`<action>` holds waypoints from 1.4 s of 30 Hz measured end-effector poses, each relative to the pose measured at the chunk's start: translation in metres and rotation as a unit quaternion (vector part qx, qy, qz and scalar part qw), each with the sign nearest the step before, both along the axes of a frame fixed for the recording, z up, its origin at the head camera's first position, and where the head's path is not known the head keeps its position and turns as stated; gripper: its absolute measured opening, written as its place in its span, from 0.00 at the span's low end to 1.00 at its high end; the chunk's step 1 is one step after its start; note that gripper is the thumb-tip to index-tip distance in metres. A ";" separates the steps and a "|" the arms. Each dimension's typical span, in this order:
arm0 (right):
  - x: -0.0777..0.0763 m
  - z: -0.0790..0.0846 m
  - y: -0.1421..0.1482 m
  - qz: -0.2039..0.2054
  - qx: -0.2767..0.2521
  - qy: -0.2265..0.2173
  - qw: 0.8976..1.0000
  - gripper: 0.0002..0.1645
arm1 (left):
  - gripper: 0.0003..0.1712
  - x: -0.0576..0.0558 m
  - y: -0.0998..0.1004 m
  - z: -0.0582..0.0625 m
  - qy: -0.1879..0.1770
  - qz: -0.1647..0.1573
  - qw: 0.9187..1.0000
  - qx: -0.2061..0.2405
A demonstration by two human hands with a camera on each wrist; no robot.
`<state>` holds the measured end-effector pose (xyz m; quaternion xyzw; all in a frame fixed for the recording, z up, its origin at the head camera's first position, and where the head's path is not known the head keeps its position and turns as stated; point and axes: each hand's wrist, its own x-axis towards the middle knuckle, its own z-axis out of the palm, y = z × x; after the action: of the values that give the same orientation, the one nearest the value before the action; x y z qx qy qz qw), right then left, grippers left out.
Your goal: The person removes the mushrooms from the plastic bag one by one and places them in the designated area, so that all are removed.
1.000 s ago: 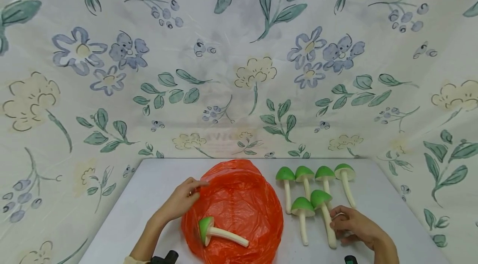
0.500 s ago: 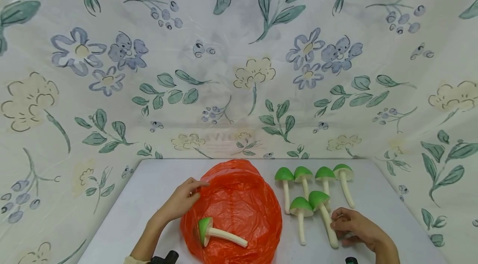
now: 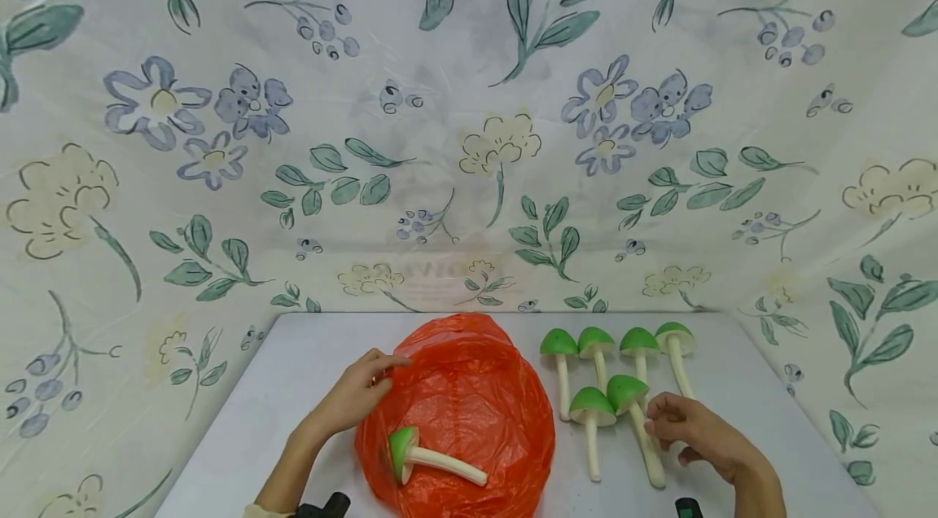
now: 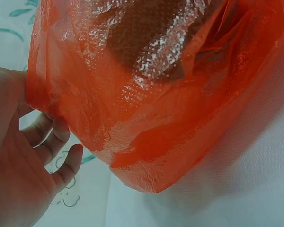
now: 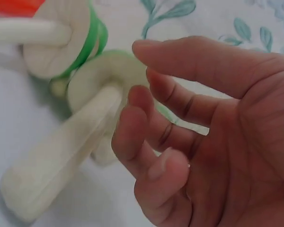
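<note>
My left hand (image 3: pixel 357 393) pinches the rim of a red plastic bag (image 3: pixel 506 412), its fingertips partly hidden behind the film in the left wrist view. On the bag lies a toy mushroom with a green cap (image 3: pixel 444 463), cap to the left. To the right, my right hand (image 3: pixel 699 435) hovers by a second green-capped mushroom (image 3: pixel 645 441). In the right wrist view its loosely bent fingers (image 5: pixel 132 132) hold nothing, and that mushroom's pale stem (image 5: pixel 61 151) lies beyond them.
Several more green-capped mushrooms lie right of the bag, including a back-row mushroom (image 3: pixel 559 367) and a front mushroom (image 3: pixel 592 428). All rest on a white table (image 3: pixel 264 420). A floral curtain (image 3: pixel 440 176) hangs behind it and at both sides.
The mushroom by my right hand has turned slightly, its stem end shifting right. My right hand has risen a little away from the stem's lower end. The left hand stays put.
</note>
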<state>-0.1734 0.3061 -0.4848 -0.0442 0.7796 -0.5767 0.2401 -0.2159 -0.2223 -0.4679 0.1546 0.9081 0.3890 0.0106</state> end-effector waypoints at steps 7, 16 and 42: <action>-0.003 0.030 -0.022 0.060 -0.022 0.078 0.995 0.17 | 0.21 0.000 0.001 0.001 -0.005 0.004 1.000 0.002; -0.015 0.047 -0.064 0.086 -0.035 0.090 0.992 0.18 | 0.21 -0.001 0.003 0.001 -0.008 0.009 1.000 -0.002; -0.076 0.042 -0.218 0.229 0.000 0.012 0.973 0.21 | 0.21 0.000 0.003 0.000 0.004 -0.004 1.000 -0.002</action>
<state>-0.2489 0.0884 -0.4428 -0.2288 0.7519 -0.5055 0.3561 -0.2164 -0.2191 -0.4680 0.1602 0.9084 0.3860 0.0086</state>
